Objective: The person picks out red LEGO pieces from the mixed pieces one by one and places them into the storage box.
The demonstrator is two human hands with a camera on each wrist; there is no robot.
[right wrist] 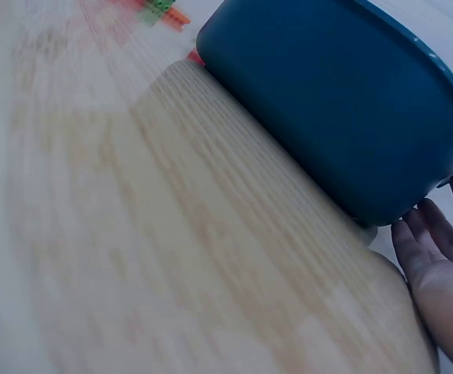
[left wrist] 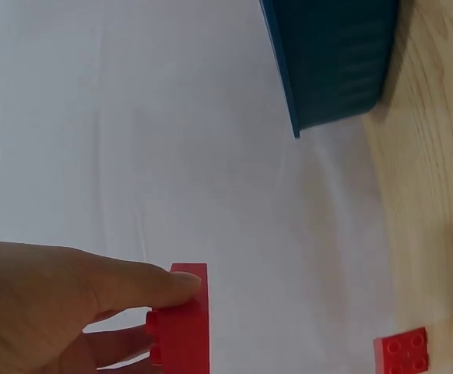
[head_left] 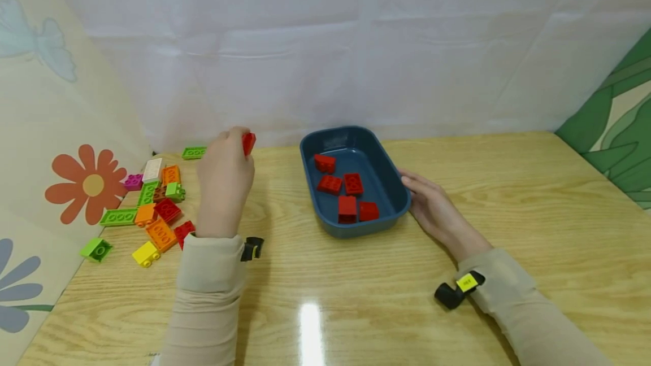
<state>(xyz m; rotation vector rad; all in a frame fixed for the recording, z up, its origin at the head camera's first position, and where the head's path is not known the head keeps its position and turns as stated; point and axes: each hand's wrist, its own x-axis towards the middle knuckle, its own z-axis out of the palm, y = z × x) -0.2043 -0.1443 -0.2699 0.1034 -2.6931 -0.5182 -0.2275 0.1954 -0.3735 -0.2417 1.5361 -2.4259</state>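
My left hand point(head_left: 224, 177) is raised over the left part of the table, pinching a red toy brick point(left wrist: 186, 327) between thumb and fingers. In the head view only an end of that brick shows past the hand. A dark blue plastic bin point(head_left: 317, 205) stands mid-table with several red bricks inside, among them one brick point(head_left: 347, 209) by its near wall. At the bin's right side, my right hand point(head_left: 432, 208) touches the outer wall with extended fingers. The right wrist view shows these fingertips point(right wrist: 404, 234) at the bin's lower corner.
Loose bricks in several colours lie at the left, including an orange brick point(head_left: 161, 235), a yellow brick point(head_left: 146, 254) and a dark red brick point(head_left: 168, 210). A white cloth point(head_left: 325, 61) hangs behind the table point(head_left: 366, 292). A flower-printed panel point(head_left: 30, 140) borders the left.
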